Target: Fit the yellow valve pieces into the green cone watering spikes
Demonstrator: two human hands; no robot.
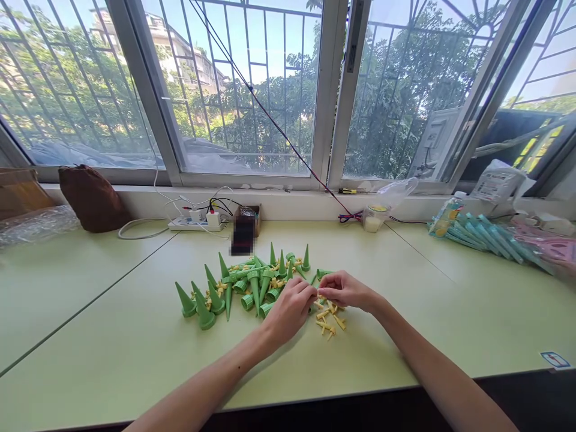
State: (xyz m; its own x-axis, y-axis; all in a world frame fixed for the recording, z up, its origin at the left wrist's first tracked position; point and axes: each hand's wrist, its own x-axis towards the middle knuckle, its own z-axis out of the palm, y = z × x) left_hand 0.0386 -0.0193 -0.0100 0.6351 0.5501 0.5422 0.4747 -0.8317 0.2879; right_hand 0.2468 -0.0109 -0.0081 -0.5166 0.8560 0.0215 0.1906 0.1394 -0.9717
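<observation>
My left hand (pixel 294 303) is closed, fingers bent downward at the right edge of a pile of green plastic spikes (pixel 254 285). Almost touching it, my right hand (pixel 344 289) makes a pinch with thumb and forefinger. Whatever sits between the fingertips is too small and covered to make out. Small yellow plastic fittings (pixel 326 328) lie loose just below my right hand. Several green cone spikes (pixel 206 315) stand point up on the left of the pile, with more yellow pieces scattered among them.
Along the back of the pale green table (pixel 148 360) are a brown pouch (pixel 92 198), a power strip (pixel 180 225), a small box (pixel 252 219) and a plastic cup (pixel 374 219). A bottle (pixel 447 213) and blue packets (pixel 481 237) lie at the right.
</observation>
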